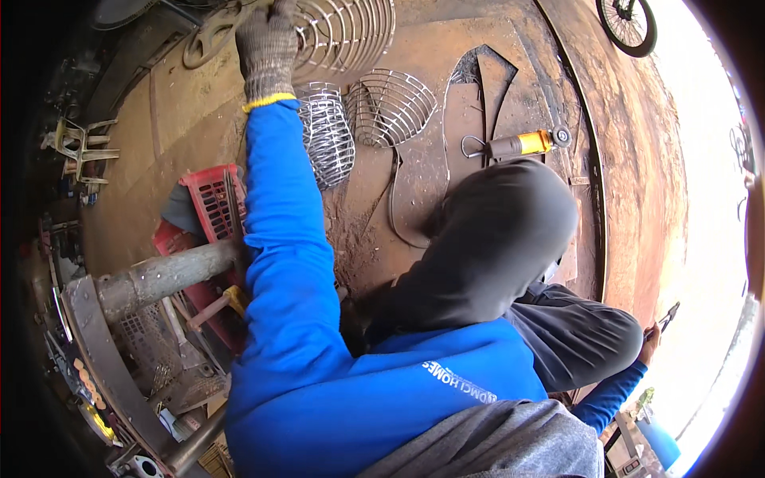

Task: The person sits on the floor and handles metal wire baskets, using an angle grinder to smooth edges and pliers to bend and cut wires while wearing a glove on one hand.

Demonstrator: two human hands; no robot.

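My left hand [268, 49], in a grey knit glove with a yellow cuff, reaches far forward and closes on the left edge of a round wire basket [351, 32] made of metal rings. Just nearer lie two more wire pieces: a bright silvery wire basket [327, 135] and a curved wire grid [390, 107]. Far out to the right, beyond my bent knee, my right hand [652, 344] is closed around a dark, narrow tool [672, 314] whose exact kind is too small to make out. Its fingers are only partly visible.
A yellow and grey angle grinder [522, 144] lies on the floor ahead of my knee. Red plastic crates [213, 203] and a thick metal pipe [171, 271] stand beside my left arm. Bent thin metal strips [392, 199] lie ahead. A bicycle wheel [627, 22] is at far right.
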